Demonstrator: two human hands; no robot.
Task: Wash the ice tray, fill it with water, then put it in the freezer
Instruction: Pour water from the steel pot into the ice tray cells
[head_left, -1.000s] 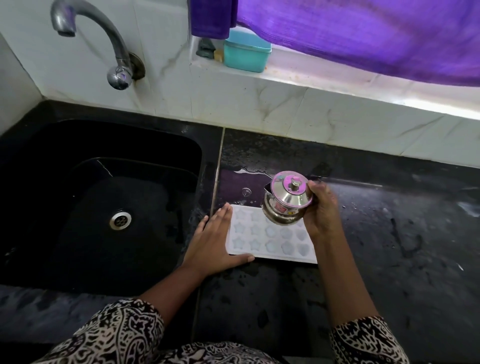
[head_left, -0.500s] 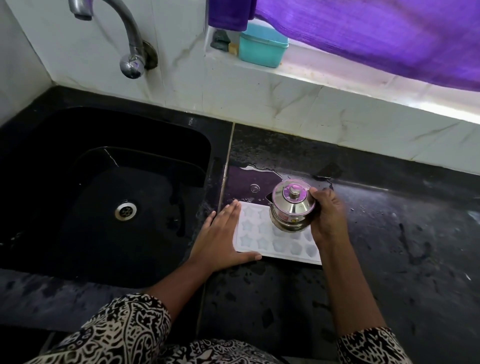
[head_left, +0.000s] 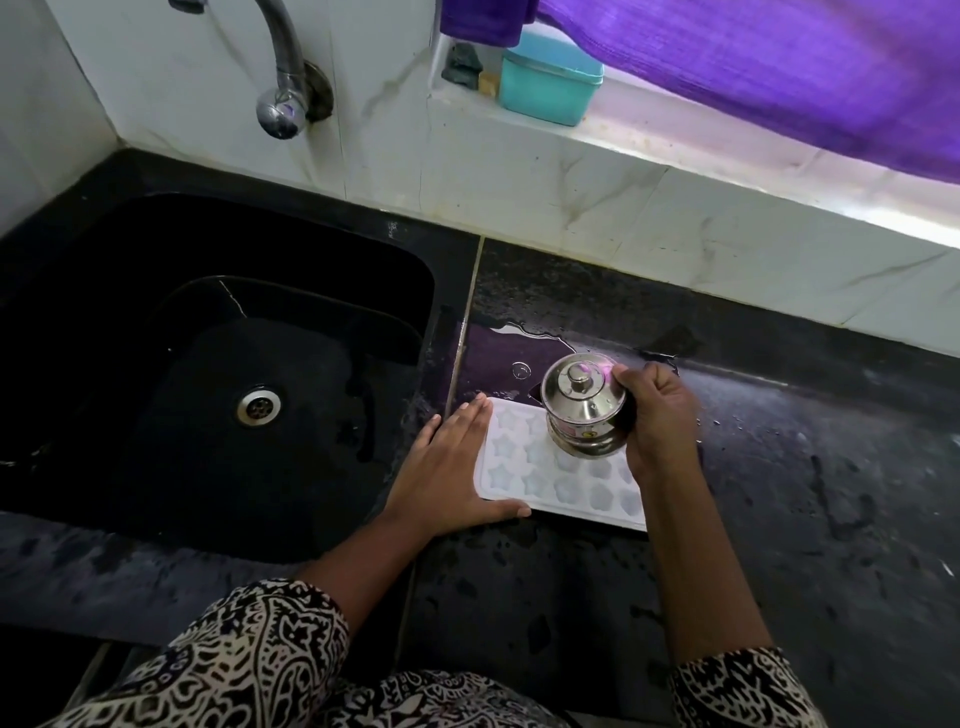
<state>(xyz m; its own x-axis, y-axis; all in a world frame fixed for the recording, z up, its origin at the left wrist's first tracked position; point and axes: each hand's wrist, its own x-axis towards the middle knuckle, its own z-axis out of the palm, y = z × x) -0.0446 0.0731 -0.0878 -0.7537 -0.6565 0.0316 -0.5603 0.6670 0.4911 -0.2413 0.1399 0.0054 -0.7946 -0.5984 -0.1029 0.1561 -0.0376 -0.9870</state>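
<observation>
A white ice tray (head_left: 524, 470) with star and flower shaped cells lies flat on the wet black counter (head_left: 810, 493), just right of the sink. My left hand (head_left: 449, 467) lies flat with fingers spread against the tray's left edge, thumb along its front corner. My right hand (head_left: 660, 415) grips a small lidded steel pot (head_left: 584, 410) and holds it over the tray's back right cells. Whether the pot rests on the tray is unclear. No water stream shows.
The black sink (head_left: 218, 374) with its drain (head_left: 258, 406) is at the left, below a steel tap (head_left: 280, 98). A puddle (head_left: 514, 348) lies behind the tray. A teal box (head_left: 550, 83) sits on the white ledge under a purple curtain (head_left: 779, 67).
The steel pot has gone from tilted toward the tray to nearly upright in my right hand. My left hand and the tray have stayed put; the view has shifted.
</observation>
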